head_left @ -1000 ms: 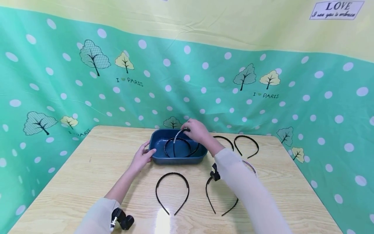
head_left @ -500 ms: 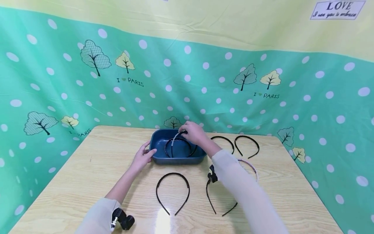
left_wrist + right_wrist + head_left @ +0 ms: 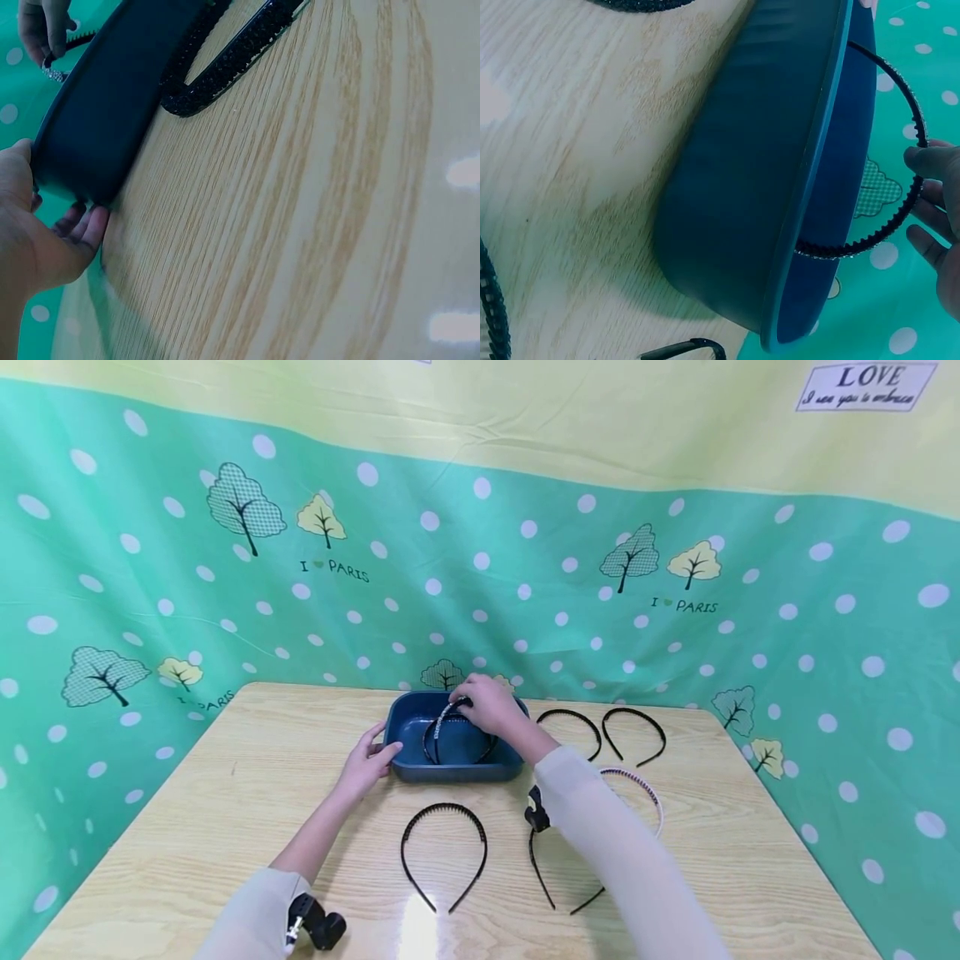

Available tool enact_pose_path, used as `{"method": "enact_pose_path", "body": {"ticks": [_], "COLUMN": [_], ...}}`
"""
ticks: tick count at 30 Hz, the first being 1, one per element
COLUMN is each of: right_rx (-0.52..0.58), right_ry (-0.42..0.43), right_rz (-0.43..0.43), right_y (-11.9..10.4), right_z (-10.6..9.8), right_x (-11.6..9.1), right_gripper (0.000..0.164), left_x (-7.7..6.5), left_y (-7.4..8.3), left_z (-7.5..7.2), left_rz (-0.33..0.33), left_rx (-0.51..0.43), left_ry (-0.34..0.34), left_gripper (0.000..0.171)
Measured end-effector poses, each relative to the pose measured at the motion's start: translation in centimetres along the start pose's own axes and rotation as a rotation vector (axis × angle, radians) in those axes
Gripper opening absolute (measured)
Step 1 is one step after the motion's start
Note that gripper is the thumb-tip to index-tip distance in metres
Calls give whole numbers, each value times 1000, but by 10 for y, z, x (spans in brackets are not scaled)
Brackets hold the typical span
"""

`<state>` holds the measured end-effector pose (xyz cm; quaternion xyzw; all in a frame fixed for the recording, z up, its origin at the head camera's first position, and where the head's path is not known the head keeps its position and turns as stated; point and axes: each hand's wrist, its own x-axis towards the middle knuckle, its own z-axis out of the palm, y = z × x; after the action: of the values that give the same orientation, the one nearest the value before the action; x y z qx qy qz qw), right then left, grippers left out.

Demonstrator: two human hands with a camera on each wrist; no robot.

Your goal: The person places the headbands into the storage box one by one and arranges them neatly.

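Note:
My right hand (image 3: 487,703) pinches a black toothed headband (image 3: 911,101) at its arch, and a silvery sparkling stretch shows on it in the head view. Its ends hang down inside a dark blue rectangular plastic bin (image 3: 457,772) at the back of the table. Another black headband (image 3: 425,743) lies in the bin, partly hidden behind the held one. At the bin's left end my left hand (image 3: 367,764) grips the wall, thumb at the rim and fingers low on the outside, as the left wrist view shows.
Right of the bin lie two black headbands, one nearer (image 3: 567,711) and one farther right (image 3: 633,710). A white-edged beaded headband (image 3: 654,797) and a black one (image 3: 542,881) are partly under the right sleeve. Another black toothed headband (image 3: 442,806) lies in front. A patterned curtain (image 3: 337,635) hangs behind.
My right hand has moved left and slightly down, lowering the held headband farther into the bin. The left hand stays on the bin's end.

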<state>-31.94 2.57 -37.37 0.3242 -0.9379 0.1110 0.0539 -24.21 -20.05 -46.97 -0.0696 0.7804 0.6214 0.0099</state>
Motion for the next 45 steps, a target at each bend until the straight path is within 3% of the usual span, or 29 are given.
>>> {"method": "enact_pose_path", "body": {"ticks": [32,45], "right_rx": [71,226], "right_ry": [-4,26], "right_rz": [-7,74], "right_y": [-10,2], "right_z": [11,9], "right_x": [1,-3], "right_gripper": [24,25], "left_x": [0,1], "left_y": [-1,-1], "left_z": [-1,-1], "left_rz": [-3,3], "left_rx": [-5,-6], "left_ry": [1,3], "left_gripper": [63,63]}}
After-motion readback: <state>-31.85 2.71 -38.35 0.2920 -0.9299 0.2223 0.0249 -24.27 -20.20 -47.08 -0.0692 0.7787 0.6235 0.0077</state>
